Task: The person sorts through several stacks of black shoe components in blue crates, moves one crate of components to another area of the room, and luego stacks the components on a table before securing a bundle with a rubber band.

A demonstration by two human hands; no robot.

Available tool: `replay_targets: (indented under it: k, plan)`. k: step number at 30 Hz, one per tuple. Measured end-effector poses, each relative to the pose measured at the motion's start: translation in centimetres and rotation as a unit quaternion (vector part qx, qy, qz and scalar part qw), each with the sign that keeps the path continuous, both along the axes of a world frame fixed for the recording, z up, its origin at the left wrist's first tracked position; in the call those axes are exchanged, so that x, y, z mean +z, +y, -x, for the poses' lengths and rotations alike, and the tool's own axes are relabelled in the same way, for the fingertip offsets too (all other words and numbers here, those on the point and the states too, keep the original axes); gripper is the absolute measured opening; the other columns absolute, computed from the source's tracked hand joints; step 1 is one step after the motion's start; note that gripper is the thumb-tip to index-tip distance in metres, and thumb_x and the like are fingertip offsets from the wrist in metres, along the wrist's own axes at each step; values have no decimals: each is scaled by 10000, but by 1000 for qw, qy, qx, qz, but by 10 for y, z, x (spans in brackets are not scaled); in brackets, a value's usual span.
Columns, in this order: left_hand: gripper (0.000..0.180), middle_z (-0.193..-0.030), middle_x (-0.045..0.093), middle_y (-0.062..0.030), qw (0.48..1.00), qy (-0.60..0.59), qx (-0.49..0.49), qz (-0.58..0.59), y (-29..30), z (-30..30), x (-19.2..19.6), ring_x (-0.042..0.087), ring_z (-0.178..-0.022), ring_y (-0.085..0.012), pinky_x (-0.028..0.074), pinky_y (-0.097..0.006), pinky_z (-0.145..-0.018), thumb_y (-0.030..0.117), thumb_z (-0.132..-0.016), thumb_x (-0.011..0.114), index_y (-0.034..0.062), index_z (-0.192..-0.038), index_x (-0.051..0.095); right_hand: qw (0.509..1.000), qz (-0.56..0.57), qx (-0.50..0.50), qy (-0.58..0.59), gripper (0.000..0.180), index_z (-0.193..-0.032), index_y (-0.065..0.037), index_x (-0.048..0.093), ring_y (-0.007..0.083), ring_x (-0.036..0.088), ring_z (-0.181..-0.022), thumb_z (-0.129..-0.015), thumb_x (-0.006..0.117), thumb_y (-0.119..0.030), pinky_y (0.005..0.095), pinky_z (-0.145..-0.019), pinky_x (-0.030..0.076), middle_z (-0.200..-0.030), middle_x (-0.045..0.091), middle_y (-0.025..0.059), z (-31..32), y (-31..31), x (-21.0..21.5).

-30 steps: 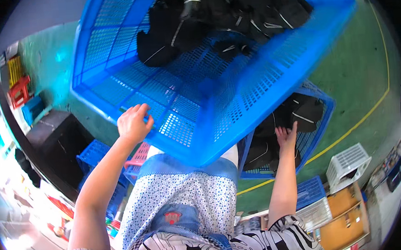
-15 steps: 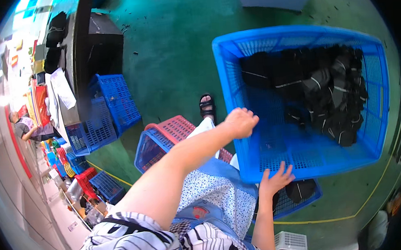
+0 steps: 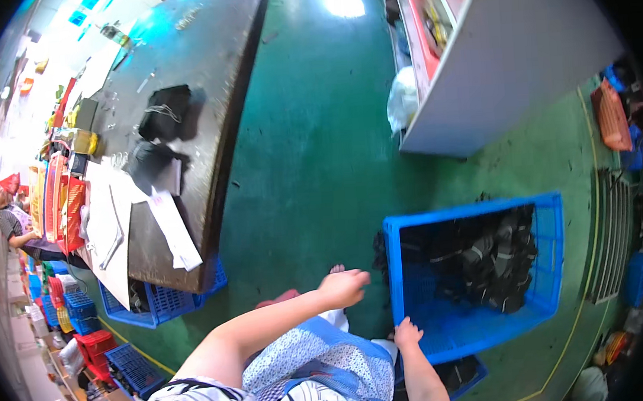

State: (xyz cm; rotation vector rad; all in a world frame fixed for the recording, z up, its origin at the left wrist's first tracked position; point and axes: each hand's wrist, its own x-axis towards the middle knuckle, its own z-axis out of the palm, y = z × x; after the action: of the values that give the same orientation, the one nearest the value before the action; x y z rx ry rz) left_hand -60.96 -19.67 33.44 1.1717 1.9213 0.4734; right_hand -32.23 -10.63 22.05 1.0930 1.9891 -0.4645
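A large blue plastic basket (image 3: 556,244) stands on the floor at the right. Black, soft-looking pieces with pale bands (image 3: 500,255) are heaped toward its far right side. My right hand (image 3: 408,334) is at the basket's near left corner, its fingers apart over the rim. To the left of the basket, my left hand (image 3: 345,288) hangs in the air, fingers curled in and nothing visible in them. Under the basket's near edge, part of another blue container with dark contents (image 3: 460,373) shows.
A dark worktable (image 3: 215,66) at the left bears a black tied bundle (image 3: 165,113) and white paper sheets (image 3: 173,229). Blue baskets (image 3: 168,304) stand beneath its near end. A grey-sided shelf unit (image 3: 505,61) rises at the far right. One person (image 3: 21,229) is at the far left.
My view has swung up and left, bringing the worktable and shelf further into sight. The basket sits lower in view. My right hand has shifted to its near left corner; my left is farther from the rim.
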Motion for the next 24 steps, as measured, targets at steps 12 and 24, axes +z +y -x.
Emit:
replay_targets:
  k: [12, 24]
  plan:
    - [258, -934, 590, -100, 961, 57, 249, 103, -118, 134, 102, 616, -870, -278, 504, -403, -758, 193, -768, 581, 98, -1007, 571, 993, 50, -93, 48, 431, -1175, -26, 535, 349, 581, -1061, -824, 558, -275, 440, -894, 465, -1122, 605, 210, 152, 70, 61]
    - [566, -1342, 407, -121, 867, 294, 402, 7, 23, 399, 151, 397, -1230, -297, 418, -406, -959, 186, -730, 680, 90, -1240, 455, 979, 114, 63, 155, 286, -902, -70, 702, 345, 635, -880, -739, 568, -264, 393, -796, 495, -916, 665, 178, 291, 215, 4]
